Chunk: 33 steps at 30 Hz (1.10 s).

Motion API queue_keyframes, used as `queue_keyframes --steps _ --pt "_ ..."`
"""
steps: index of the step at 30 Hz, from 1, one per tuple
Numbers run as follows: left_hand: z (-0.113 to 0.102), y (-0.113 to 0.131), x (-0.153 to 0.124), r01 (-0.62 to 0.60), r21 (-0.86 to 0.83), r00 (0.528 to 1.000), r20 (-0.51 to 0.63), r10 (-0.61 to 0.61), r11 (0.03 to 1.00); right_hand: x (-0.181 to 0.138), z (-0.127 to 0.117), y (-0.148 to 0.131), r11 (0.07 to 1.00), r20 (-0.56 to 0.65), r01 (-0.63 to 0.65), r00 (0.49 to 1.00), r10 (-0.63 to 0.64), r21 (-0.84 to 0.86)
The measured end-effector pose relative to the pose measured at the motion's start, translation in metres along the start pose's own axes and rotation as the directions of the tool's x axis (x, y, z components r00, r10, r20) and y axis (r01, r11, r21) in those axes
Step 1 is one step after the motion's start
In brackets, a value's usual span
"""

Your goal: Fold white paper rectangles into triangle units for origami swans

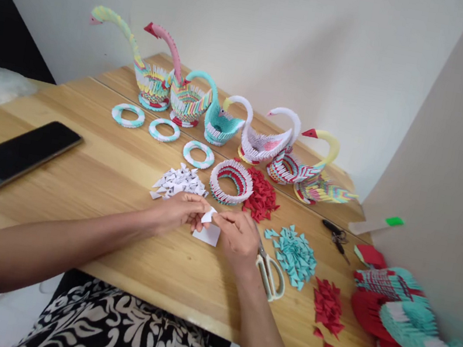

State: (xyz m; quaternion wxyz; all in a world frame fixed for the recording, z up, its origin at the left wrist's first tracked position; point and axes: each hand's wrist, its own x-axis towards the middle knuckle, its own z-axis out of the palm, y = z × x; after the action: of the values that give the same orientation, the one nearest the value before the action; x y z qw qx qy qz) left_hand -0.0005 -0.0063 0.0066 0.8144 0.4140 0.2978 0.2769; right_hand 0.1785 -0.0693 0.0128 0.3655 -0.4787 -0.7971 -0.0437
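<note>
Over the table [102, 175], left hand [176, 210] and right hand [239, 238] both pinch one white paper piece [208, 216].

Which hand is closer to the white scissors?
Right. The right hand is just beside the white scissors, at their left. The left hand is farther left, past the small white paper both hands pinch.

Light: bright, even, diffuse; wooden table [115, 178] evenly lit.
Shadows: faint, soft-edged beneath left hand [178, 212] and right hand [238, 237].
Glare: dull sheen on phone [17, 152] at 9 o'clock.
Sharpest: centre, white paper piece [210, 216].
Blur: 3 to 5 o'clock, paper model [405, 327] smeared.
Vignette: dark corner at 1 o'clock.
Distortion: wide-angle stretch toward edges.
</note>
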Motion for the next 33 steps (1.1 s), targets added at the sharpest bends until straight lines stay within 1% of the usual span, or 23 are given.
queue_keyframes --steps 2,4,7,9,11,12,13,15,16,17,18,20,22,24,25,30,33 --pt "-0.002 0.001 0.001 -0.044 0.123 0.999 0.014 0.043 0.991 -0.001 0.0 0.001 1.0 0.008 0.015 1.0 -0.015 -0.028" --pt "-0.004 0.003 0.002 -0.098 0.267 0.995 0.039 0.091 0.959 -0.002 -0.001 0.002 0.999 0.016 0.031 0.999 -0.03 -0.041" --pt "-0.005 0.005 0.003 -0.135 0.4 0.991 0.043 0.128 0.906 -0.001 -0.001 0.001 0.999 0.022 0.031 0.999 -0.03 -0.029" --pt "-0.006 0.005 0.003 -0.132 0.436 0.99 0.009 0.142 0.89 0.0 -0.001 -0.001 0.999 0.034 -0.008 0.999 0.007 0.038" --pt "-0.006 0.005 0.003 -0.132 0.446 0.986 -0.029 0.162 0.885 0.002 -0.001 -0.001 0.976 0.061 -0.116 0.992 0.107 0.183" --pt "-0.007 0.005 0.003 -0.137 0.446 0.984 -0.042 0.173 0.884 0.002 0.0 -0.001 0.938 0.081 -0.203 0.979 0.188 0.281" --pt "-0.007 0.005 0.003 -0.142 0.448 0.982 -0.051 0.184 0.883 0.002 0.0 0.0 0.872 0.11 -0.306 0.952 0.286 0.381" --pt "-0.006 0.005 0.003 -0.147 0.454 0.98 -0.053 0.191 0.879 0.001 0.002 0.003 0.686 0.188 -0.494 0.861 0.473 0.535" --pt "-0.006 0.004 0.003 -0.146 0.456 0.981 -0.046 0.188 0.878 0.001 0.003 0.005 0.596 0.229 -0.56 0.81 0.539 0.576" --pt "-0.005 0.004 0.002 -0.144 0.458 0.983 -0.039 0.182 0.877 0.001 0.004 0.006 0.532 0.266 -0.605 0.771 0.579 0.592" --pt "-0.004 0.004 0.002 -0.144 0.464 0.984 -0.027 0.177 0.874 0.0 0.005 0.006 0.498 0.301 -0.636 0.745 0.596 0.589" --pt "-0.002 0.004 0.0 -0.16 0.495 0.982 -0.007 0.188 0.854 0.0 0.007 0.005 0.483 0.364 -0.677 0.72 0.591 0.556" --pt "-0.001 0.004 -0.001 -0.19 0.548 0.975 0.01 0.22 0.815 0.0 0.009 0.003 0.479 0.413 -0.703 0.704 0.578 0.526" --pt "0.0 0.004 -0.002 -0.208 0.593 0.97 0.022 0.242 0.778 -0.001 0.01 0.001 0.465 0.433 -0.716 0.691 0.578 0.521" --pt "0.0 0.003 -0.003 -0.204 0.603 0.972 0.028 0.234 0.771 -0.001 0.011 0.001 0.455 0.435 -0.72 0.685 0.584 0.524" --pt "-0.002 0.002 -0.001 -0.135 0.555 0.991 0.063 0.121 0.821 -0.002 0.011 0.005 0.396 0.425 -0.729 0.661 0.618 0.559" --pt "-0.002 0.002 -0.001 -0.133 0.555 0.991 0.06 0.12 0.821 -0.002 0.012 0.007 0.367 0.421 -0.729 0.652 0.631 0.578"
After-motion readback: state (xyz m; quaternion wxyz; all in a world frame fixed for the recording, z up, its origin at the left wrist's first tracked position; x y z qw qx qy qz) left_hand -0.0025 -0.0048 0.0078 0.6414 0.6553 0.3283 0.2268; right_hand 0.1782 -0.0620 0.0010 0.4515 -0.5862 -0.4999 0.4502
